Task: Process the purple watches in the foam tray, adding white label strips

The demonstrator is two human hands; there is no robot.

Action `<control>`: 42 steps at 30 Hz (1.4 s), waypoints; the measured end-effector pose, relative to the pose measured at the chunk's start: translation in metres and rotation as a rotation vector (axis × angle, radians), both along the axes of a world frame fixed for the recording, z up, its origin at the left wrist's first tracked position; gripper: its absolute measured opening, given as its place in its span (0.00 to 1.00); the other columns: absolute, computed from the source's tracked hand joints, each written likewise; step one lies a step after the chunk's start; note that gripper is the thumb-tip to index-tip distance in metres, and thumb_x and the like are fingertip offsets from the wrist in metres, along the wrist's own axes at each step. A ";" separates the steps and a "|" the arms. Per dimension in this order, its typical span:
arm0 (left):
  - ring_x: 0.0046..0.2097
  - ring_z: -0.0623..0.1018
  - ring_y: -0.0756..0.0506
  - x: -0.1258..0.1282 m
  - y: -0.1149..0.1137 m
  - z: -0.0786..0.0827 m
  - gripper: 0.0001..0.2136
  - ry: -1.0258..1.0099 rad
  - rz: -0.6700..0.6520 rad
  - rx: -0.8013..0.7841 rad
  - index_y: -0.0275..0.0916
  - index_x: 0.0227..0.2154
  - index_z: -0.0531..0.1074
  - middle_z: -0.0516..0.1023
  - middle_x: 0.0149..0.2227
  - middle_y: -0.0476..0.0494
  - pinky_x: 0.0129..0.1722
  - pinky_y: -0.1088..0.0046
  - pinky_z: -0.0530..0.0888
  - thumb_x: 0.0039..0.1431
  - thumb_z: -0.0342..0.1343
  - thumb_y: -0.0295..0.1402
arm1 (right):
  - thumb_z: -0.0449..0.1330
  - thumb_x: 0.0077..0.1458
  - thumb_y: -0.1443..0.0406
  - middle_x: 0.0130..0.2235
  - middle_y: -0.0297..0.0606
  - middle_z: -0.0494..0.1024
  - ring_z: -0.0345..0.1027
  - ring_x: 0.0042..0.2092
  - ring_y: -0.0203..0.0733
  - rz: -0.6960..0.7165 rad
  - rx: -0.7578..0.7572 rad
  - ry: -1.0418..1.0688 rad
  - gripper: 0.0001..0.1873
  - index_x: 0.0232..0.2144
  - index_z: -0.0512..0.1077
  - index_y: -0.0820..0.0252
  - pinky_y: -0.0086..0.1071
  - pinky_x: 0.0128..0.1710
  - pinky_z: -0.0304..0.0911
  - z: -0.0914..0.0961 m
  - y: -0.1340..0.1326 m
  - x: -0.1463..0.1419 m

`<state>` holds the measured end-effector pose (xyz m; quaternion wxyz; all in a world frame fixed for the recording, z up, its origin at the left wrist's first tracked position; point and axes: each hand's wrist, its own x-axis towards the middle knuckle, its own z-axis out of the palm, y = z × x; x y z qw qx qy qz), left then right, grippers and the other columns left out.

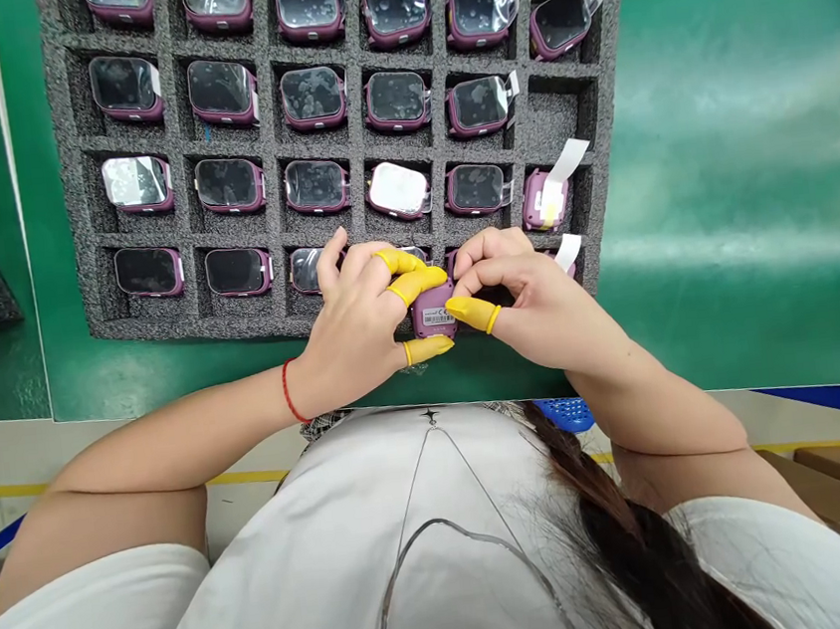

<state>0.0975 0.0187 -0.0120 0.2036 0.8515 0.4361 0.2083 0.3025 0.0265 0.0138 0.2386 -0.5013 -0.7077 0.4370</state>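
The left hand (357,326) and right hand (534,292) grip a plum smartwatch body (431,298) from both sides, at the near edge of a grey foam tray (166,326) on a green mat (707,124). Yellow finger cots (411,285) cover several fingertips; pinching by the edges seems best, sparing the barcode label (438,318). Both elbows spread wide, with the forearms angling inward to meet.

Thing: a small plum-purple watch body (431,311), boxy with rounded corners
Surface: a white barcode sticker on the side facing up, its print too small to read
Hold: pinched between the fingertips of the left hand (357,326) and the right hand (527,298)
Visible part: lower portion only, upper portion hidden behind fingers
Place: lower middle of the frame
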 end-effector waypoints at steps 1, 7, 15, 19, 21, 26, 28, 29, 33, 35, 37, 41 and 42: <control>0.54 0.70 0.37 0.000 0.000 0.000 0.23 0.002 -0.001 0.007 0.46 0.49 0.71 0.74 0.45 0.45 0.64 0.41 0.50 0.52 0.65 0.47 | 0.61 0.51 0.71 0.36 0.35 0.74 0.63 0.43 0.43 0.000 0.003 -0.003 0.07 0.23 0.73 0.57 0.44 0.50 0.58 0.000 0.000 0.000; 0.53 0.70 0.38 0.000 0.001 -0.001 0.23 -0.014 -0.010 0.046 0.45 0.49 0.71 0.74 0.45 0.44 0.64 0.43 0.52 0.52 0.65 0.48 | 0.62 0.50 0.72 0.37 0.36 0.74 0.62 0.44 0.44 0.008 -0.005 -0.015 0.07 0.23 0.73 0.56 0.45 0.50 0.57 0.001 -0.001 0.000; 0.53 0.71 0.38 0.000 0.000 -0.002 0.23 -0.018 -0.014 0.058 0.45 0.48 0.71 0.74 0.45 0.44 0.64 0.43 0.53 0.52 0.66 0.47 | 0.61 0.50 0.73 0.37 0.35 0.73 0.62 0.44 0.43 0.004 0.024 -0.020 0.08 0.24 0.73 0.57 0.45 0.50 0.57 -0.001 -0.002 0.000; 0.53 0.71 0.38 0.000 0.000 -0.003 0.23 -0.020 -0.013 0.080 0.44 0.48 0.71 0.74 0.44 0.44 0.63 0.44 0.54 0.53 0.65 0.48 | 0.60 0.51 0.73 0.36 0.35 0.73 0.63 0.44 0.44 0.002 0.045 -0.024 0.07 0.24 0.73 0.57 0.45 0.49 0.57 -0.002 -0.003 -0.001; 0.53 0.71 0.38 0.000 0.000 -0.004 0.23 -0.020 -0.011 0.079 0.44 0.48 0.71 0.74 0.44 0.44 0.63 0.44 0.54 0.53 0.64 0.49 | 0.60 0.51 0.72 0.36 0.36 0.73 0.63 0.44 0.44 0.001 0.060 -0.027 0.07 0.24 0.73 0.57 0.44 0.49 0.58 -0.004 -0.004 -0.001; 0.53 0.71 0.38 0.000 0.000 -0.005 0.23 -0.036 -0.009 0.082 0.44 0.49 0.71 0.74 0.44 0.44 0.63 0.44 0.54 0.54 0.63 0.50 | 0.60 0.54 0.70 0.36 0.36 0.74 0.64 0.44 0.44 0.006 0.147 -0.078 0.07 0.25 0.72 0.57 0.44 0.47 0.58 -0.003 -0.009 -0.002; 0.53 0.70 0.38 0.000 0.000 -0.005 0.24 -0.039 -0.013 0.086 0.44 0.50 0.71 0.74 0.44 0.44 0.63 0.44 0.53 0.55 0.62 0.51 | 0.60 0.55 0.68 0.37 0.36 0.75 0.65 0.45 0.46 0.030 0.233 -0.141 0.06 0.26 0.73 0.56 0.45 0.46 0.57 0.000 -0.011 0.000; 0.53 0.70 0.38 0.000 0.000 -0.005 0.24 -0.036 -0.013 0.087 0.44 0.50 0.71 0.74 0.44 0.44 0.63 0.45 0.53 0.55 0.62 0.52 | 0.60 0.56 0.67 0.37 0.36 0.76 0.65 0.45 0.46 0.036 0.284 -0.182 0.05 0.27 0.73 0.56 0.45 0.46 0.56 0.001 -0.011 0.002; 0.53 0.71 0.39 -0.001 -0.001 -0.006 0.25 -0.021 -0.008 0.114 0.45 0.51 0.70 0.74 0.45 0.44 0.64 0.45 0.53 0.55 0.60 0.53 | 0.58 0.61 0.59 0.38 0.39 0.76 0.66 0.43 0.47 -0.021 0.409 -0.298 0.08 0.33 0.74 0.55 0.45 0.43 0.54 -0.003 -0.008 0.007; 0.53 0.71 0.39 -0.001 -0.001 -0.008 0.24 -0.027 -0.001 0.161 0.45 0.50 0.70 0.74 0.45 0.44 0.64 0.45 0.52 0.57 0.59 0.53 | 0.58 0.60 0.54 0.39 0.41 0.75 0.65 0.42 0.48 -0.009 0.400 -0.309 0.13 0.37 0.73 0.56 0.43 0.41 0.54 -0.010 -0.006 0.005; 0.53 0.72 0.39 0.000 -0.003 -0.012 0.24 -0.050 0.003 0.221 0.43 0.50 0.69 0.75 0.45 0.44 0.64 0.46 0.53 0.58 0.57 0.53 | 0.59 0.58 0.49 0.40 0.42 0.75 0.63 0.42 0.48 0.032 0.372 -0.326 0.19 0.38 0.71 0.58 0.41 0.39 0.54 -0.016 -0.007 0.000; 0.53 0.73 0.40 -0.002 -0.006 -0.014 0.22 -0.040 -0.034 0.289 0.43 0.50 0.67 0.75 0.44 0.44 0.65 0.49 0.52 0.61 0.55 0.53 | 0.60 0.57 0.48 0.37 0.39 0.75 0.64 0.40 0.45 0.050 0.279 -0.263 0.20 0.34 0.68 0.58 0.39 0.39 0.55 -0.014 -0.014 -0.012; 0.53 0.73 0.40 -0.003 -0.006 -0.012 0.23 -0.039 -0.057 0.286 0.44 0.51 0.67 0.75 0.44 0.44 0.65 0.48 0.51 0.60 0.55 0.53 | 0.60 0.57 0.48 0.35 0.37 0.75 0.64 0.39 0.44 0.055 0.251 -0.210 0.19 0.33 0.68 0.58 0.39 0.39 0.55 -0.010 -0.015 -0.013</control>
